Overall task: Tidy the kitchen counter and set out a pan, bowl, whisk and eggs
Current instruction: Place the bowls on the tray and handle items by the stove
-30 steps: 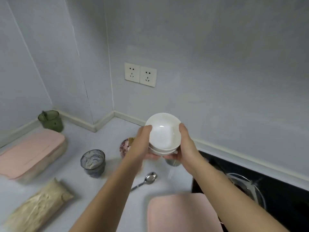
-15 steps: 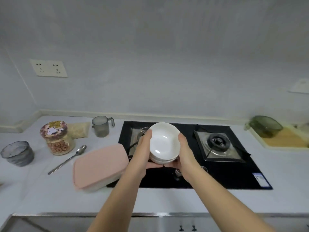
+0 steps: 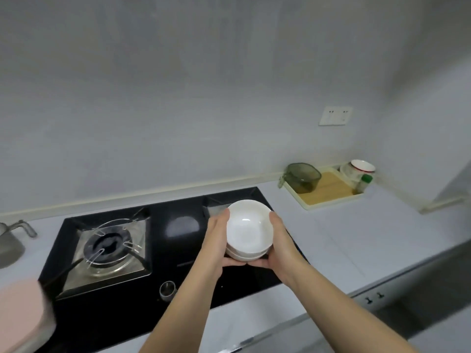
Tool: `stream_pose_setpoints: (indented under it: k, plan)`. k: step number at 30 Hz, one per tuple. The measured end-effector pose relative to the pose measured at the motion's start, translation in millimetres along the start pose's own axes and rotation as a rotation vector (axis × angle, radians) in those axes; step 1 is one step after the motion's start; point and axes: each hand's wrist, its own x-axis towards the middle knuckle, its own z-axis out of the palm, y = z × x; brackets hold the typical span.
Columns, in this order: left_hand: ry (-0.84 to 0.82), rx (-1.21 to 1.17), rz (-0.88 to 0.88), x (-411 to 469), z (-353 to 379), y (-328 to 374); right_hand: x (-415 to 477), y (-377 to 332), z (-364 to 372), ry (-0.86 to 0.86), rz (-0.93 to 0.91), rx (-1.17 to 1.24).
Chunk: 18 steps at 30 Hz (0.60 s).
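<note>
Stack of round white ceramic bowls (image 3: 248,230) now over black glass hob's (image 3: 178,253) right side, carried rightwd from counter's (image 3: 344,238) left corner; left hand (image 3: 216,240) & right hand (image 3: 283,245) cup it, fingers underneath. Prob. bound for cream tray (image 3: 331,203).

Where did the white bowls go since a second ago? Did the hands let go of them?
The stack of white bowls moved right, from the counter corner to above the stove's right side, nearer the tray. Nothing was let go: the left hand and right hand still grip the stack from both sides.
</note>
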Motion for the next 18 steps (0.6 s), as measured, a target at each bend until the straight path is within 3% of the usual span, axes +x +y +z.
stream_pose_setpoints:
  k: [7,14,18]
  plan:
    - [-0.1,-0.018,-0.09,81,138,7,75,-70,-113,0.122,0.038,0.033]
    - [-0.328,0.113,-0.215,131,272,2,126,-110,-231,0.303,0.094,0.177]
    - [-0.367,0.195,-0.233,161,332,3,167,-130,-286,0.308,0.135,0.213]
